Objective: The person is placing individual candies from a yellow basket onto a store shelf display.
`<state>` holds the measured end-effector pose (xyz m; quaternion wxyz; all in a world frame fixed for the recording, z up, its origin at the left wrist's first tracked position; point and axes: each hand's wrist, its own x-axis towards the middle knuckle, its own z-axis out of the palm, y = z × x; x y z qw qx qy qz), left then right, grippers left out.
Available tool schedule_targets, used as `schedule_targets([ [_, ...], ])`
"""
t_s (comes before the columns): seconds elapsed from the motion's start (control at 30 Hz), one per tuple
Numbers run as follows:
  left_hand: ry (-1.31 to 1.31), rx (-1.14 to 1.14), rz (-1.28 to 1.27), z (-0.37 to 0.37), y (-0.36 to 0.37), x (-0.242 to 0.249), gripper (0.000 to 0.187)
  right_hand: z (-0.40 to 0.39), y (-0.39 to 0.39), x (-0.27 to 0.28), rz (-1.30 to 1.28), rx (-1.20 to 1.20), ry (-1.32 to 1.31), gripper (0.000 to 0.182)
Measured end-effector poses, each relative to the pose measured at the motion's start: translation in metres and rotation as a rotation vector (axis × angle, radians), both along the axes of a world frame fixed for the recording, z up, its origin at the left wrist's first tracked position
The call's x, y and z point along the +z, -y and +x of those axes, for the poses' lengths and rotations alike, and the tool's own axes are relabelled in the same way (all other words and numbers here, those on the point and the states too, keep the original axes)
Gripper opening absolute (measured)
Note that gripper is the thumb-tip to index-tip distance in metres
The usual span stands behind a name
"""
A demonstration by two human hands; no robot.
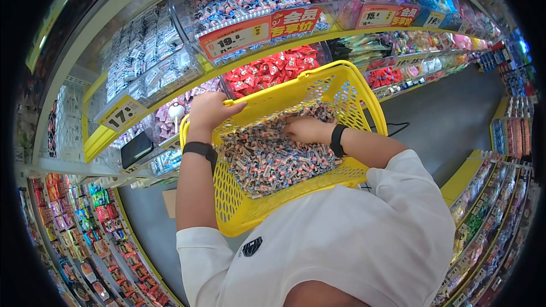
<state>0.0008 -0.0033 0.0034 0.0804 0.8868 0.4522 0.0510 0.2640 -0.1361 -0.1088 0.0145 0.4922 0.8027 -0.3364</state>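
- The left hand [211, 115] is clamped on the yellow basket's [273, 100] rim, by the far left corner.
- The basket looks stiff, maybe heavy; hold its rim.
- Candies [267, 165] lie in its bottom; each looks light and slippery, best pinched in the middle.
- The right hand [310, 130] touches candies near the far edge; I can't tell if its fingers are together.

Left grip [209, 112] holds the yellow basket [278, 100] — right grip [309, 130] down among small wrapped candies [267, 165] inside.
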Motion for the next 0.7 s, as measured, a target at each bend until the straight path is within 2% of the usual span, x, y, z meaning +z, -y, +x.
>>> schedule_targets([
  [0.23,-0.043,0.003,0.007,0.0,-0.003,-0.003,0.066,-0.007,-0.013,0.009,-0.01,-0.095,-0.366,0.022],
  [0.27,-0.049,0.007,0.002,0.0,-0.003,-0.002,0.066,-0.007,-0.014,0.011,0.002,-0.097,-0.353,0.021],
  [0.33,-0.057,0.014,-0.008,0.0,-0.003,-0.001,0.066,-0.013,-0.014,0.052,0.028,-0.1,-0.323,0.02],
  [0.7,-0.011,0.021,-0.041,0.001,0.0,0.002,0.065,-0.005,-0.022,0.171,0.437,-0.175,-0.539,0.012],
])
